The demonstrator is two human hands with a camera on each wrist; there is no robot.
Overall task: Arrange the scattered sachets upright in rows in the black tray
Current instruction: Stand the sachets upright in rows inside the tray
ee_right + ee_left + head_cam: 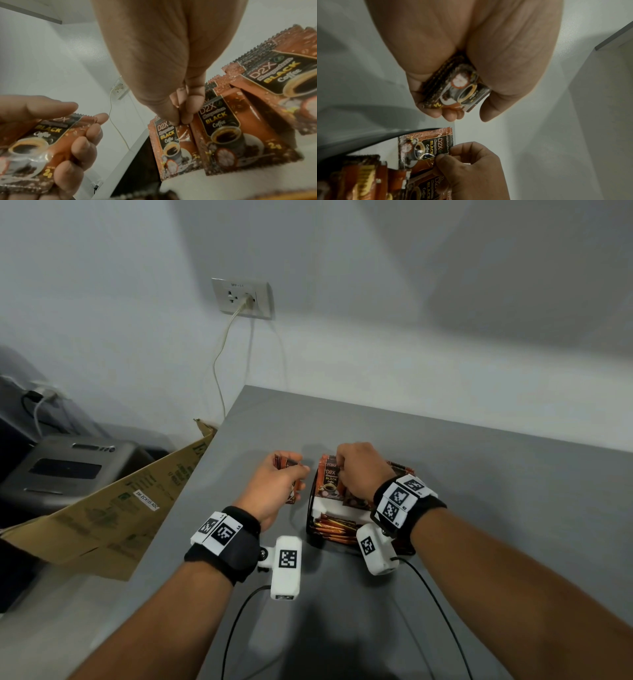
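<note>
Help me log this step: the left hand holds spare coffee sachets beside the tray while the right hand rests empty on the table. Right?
Not quite. The right hand pinches the top of a sachet standing in the black tray, as the right wrist view shows. The left hand does hold spare sachets.

The right hand (363,470) hides much of the black tray (313,529); small sachet print is unreadable.

The left hand (453,56) curls its fingers (452,115) round a small stack of coffee sachets (458,89). Below it the right hand (471,173) pinches the top edge of one upright sachet (421,148), which stands against the black tray (359,140) rim, beside other orange sachets (359,180).
</note>
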